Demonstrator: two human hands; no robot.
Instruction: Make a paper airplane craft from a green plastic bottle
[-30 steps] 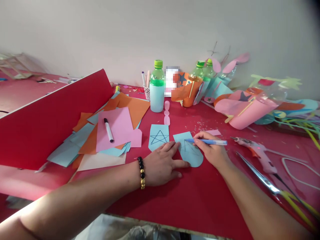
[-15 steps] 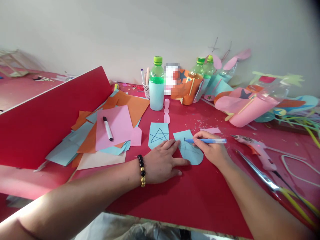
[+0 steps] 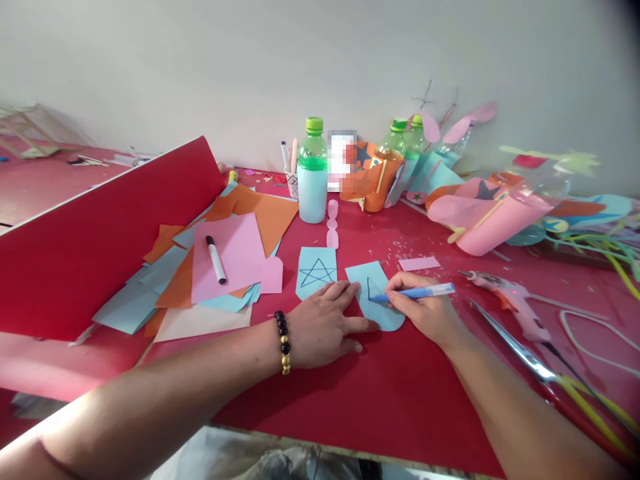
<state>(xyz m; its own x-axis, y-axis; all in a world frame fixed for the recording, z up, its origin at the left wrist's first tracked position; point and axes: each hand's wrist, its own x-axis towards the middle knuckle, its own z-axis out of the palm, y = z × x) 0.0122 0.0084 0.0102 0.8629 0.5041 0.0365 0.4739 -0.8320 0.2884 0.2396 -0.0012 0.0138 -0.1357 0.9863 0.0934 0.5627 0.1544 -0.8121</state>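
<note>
Pale wall (image 3: 200, 67) backs a red table (image 3: 400, 400); clock positions are taken from the centre of view. Red board (image 3: 125, 247) stands tilted at 9 o'clock. Beside it, also towards 9, overlapping coloured sheets (image 3: 233, 243) lie heaped with a marker (image 3: 216, 260) on top. Scissors (image 3: 530, 360) lie at 4 o'clock. A green-capped bottle (image 3: 313, 193) stands upright at 12. Left hand (image 3: 325, 327), at 6 o'clock, lies palm down, fingers spread and gripping nothing, fingertips resting across two blue pieces. Right hand (image 3: 425, 307), at 4, has its fingers closed around a blue pen (image 3: 425, 291). Glue gun (image 3: 515, 300) lies between 3 and 4. Rounded blue paper (image 3: 383, 313), near 5 o'clock, bears dark lines, the pen tip touching it. Star-marked blue paper (image 3: 317, 267) lies at 6, just beside it.
</note>
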